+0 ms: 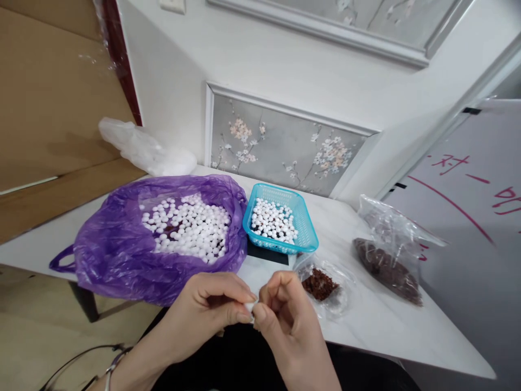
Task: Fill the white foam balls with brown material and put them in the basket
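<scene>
At the table's front edge, my left hand (215, 304) pinches a small white ball (249, 307) between thumb and forefinger. My right hand (291, 323) meets it from the other side, thumb and curled fingers closed at the same ball. Fingertips partly cover the ball. Beyond my left hand lies a purple plastic bag (109, 233), spread wide with many white balls (199, 222) inside. Behind my hands a blue plastic basket (306, 225) holds more white balls. Just right of my right hand is a clear bag (345, 301) with reddish-brown dried bits (319, 283).
A clear zip bag (386, 271) of dark brown material stands at the right on the white table (407, 331). Under the basket lies a flat black object (268, 254). White plastic (154, 152) is heaped against the wall. A whiteboard (480, 260) borders the right side, cardboard (52, 98) the left.
</scene>
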Demonstrator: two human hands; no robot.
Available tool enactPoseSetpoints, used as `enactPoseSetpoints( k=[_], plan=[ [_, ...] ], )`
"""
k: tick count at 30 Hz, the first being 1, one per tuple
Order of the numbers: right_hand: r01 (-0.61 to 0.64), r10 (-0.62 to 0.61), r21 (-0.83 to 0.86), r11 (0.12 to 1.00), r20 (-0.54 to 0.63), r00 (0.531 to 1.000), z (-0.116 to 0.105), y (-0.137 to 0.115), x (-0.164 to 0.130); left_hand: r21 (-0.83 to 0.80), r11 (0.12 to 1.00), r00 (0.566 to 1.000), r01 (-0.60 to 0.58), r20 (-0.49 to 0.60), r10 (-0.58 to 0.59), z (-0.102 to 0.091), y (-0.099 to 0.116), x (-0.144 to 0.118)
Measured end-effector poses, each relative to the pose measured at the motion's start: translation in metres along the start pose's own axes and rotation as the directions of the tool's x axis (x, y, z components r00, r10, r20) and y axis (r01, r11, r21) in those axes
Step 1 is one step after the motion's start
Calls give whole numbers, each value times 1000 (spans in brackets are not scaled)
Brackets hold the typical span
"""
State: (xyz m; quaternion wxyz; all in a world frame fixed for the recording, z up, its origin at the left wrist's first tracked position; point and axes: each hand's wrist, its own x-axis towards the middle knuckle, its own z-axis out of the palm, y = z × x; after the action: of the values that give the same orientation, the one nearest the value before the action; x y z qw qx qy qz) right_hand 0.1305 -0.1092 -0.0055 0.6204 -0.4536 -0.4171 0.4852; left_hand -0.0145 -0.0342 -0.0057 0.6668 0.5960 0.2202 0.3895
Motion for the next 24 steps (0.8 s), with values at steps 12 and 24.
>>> enactPoseSetpoints(
  k=[12, 24],
  plan=[
    [16, 7, 158, 987, -143, 990, -21, 7, -5, -186, 980, 989, -75, 111, 97, 7, 1, -1],
    [-35, 46, 76, 996, -152, 987, -16, 18, -10, 66, 993, 993, -96, 76, 91, 13, 11, -8]
  ],
)
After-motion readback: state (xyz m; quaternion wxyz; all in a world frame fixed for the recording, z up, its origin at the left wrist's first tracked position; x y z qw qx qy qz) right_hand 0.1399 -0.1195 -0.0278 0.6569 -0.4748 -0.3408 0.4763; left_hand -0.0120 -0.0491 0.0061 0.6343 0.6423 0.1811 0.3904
